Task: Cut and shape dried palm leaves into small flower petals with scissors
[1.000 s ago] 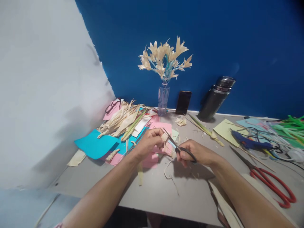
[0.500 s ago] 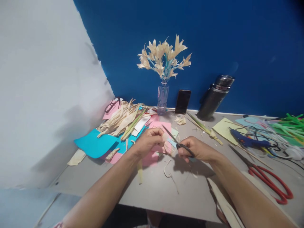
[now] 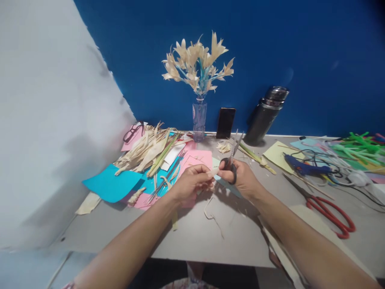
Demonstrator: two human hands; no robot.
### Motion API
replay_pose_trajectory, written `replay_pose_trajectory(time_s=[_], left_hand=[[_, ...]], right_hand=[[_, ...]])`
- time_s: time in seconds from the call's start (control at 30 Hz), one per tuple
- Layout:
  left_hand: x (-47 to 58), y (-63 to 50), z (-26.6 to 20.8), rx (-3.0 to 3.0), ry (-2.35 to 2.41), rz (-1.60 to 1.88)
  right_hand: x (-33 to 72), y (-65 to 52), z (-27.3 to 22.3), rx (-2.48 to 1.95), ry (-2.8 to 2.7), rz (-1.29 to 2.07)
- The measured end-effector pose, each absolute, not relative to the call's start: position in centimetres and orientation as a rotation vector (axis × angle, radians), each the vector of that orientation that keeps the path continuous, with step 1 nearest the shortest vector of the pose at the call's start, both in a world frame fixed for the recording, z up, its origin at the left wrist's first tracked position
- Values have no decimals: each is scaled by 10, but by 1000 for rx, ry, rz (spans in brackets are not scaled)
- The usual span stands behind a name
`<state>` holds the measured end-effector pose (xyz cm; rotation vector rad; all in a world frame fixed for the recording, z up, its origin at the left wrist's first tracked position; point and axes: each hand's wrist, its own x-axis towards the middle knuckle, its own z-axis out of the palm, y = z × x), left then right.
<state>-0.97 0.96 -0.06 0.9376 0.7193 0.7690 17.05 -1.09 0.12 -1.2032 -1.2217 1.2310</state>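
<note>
My left hand [image 3: 194,180] is closed in a pinch on a small pale piece of husk [image 3: 213,172]. Black-handled scissors [image 3: 232,154] hang on the fingers of my right hand [image 3: 240,176], blades pointing up and away and slightly apart. The thumb and fingertip of that hand also touch the husk piece, so the two hands meet at it. Beneath them lie pink paper [image 3: 201,157] and a pale blue-green sheet [image 3: 227,186]. A thin white curled strand [image 3: 208,214] rests on the table just in front of my hands.
Dried husks [image 3: 144,150] are heaped at the left beside blue paper [image 3: 111,182]. A bottle [image 3: 199,120] with husk flowers, a phone [image 3: 225,122] and a flask [image 3: 266,116] stand along the wall. Red-handled scissors [image 3: 327,212] and a blue glue gun [image 3: 306,164] lie right.
The scissors have swung from pointing left toward the husk to pointing up and away. My right hand has come in to touch the husk piece. The view has shifted slightly.
</note>
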Motion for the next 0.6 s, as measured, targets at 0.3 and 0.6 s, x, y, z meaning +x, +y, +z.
replay_pose_trajectory(time_s=[0.3,0.6], left_hand=[[-10,14,0,934,748,996],[-11,14,5,756,738,1145]], right_hand=[[165,-14,7,-1199,-1423,1316],[146,-25,-14,-1141,-1628,1422]])
